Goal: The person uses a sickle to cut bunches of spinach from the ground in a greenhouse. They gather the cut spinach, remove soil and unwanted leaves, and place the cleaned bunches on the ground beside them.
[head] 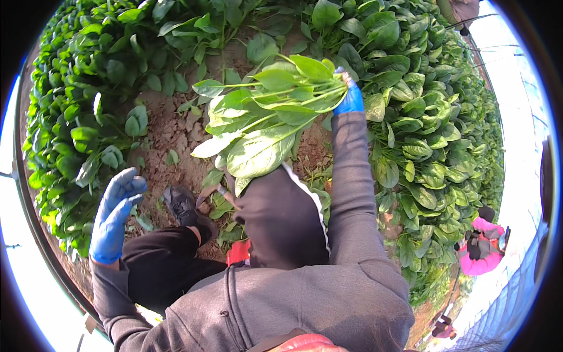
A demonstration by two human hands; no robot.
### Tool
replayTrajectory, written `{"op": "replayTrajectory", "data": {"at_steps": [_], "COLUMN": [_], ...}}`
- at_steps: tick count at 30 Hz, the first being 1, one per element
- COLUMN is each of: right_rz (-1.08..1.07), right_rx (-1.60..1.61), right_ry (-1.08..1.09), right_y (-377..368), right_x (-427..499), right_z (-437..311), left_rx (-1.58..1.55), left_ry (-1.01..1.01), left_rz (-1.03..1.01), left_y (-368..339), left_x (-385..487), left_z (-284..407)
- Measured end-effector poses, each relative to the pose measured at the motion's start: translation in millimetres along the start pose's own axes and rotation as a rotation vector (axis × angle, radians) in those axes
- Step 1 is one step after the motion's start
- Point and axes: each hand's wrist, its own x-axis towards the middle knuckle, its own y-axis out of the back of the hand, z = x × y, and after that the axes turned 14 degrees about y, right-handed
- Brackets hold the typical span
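Note:
My right hand (349, 94), in a blue glove, grips a bunch of leafy green plants, seemingly spinach (264, 149), by the stem ends. The broad leaves fan out to the left above my bent knee. At the left, my left hand (115, 215) is raised in a blue glove with its fingers curled apart and nothing in it. A hand sickle (225, 193) lies between my black shoe (180, 207) and my knee, its handle partly hidden by the trouser leg. Loose leaves lie on the soil around it.
Dense rows of leafy plants stand at the left (74, 132) and right (422, 119). Reddish soil (171, 123) shows between them. A person in pink (481, 246) is at the far right, another person (444, 328) lower down. Part of a further person (464, 11) shows at the top right.

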Motion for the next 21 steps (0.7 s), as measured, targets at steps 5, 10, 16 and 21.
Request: {"op": "replayTrajectory", "data": {"at_steps": [5,10,16,21], "right_rz": [0.377,0.645,0.714,0.64], "right_rx": [-0.065,-0.344,-1.271,-1.804], "right_ry": [-0.082,-0.168,-0.275,-0.262], "right_y": [113.3,175.6,184.8,180.5], "right_x": [-4.0,20.7,32.3,15.8], "right_z": [34.7,40.1,38.8,27.3], "left_rx": [-0.02,-0.024,-0.028,-0.043], "left_ry": [0.113,0.213,0.311,0.231], "left_rz": [-0.003,0.0,0.038,0.025], "left_y": [0.8,1.8,5.2,-6.5], "left_x": [5.5,4.5,1.6,-1.8], "left_z": [-2.7,-7.3,-13.1,-0.5]}}
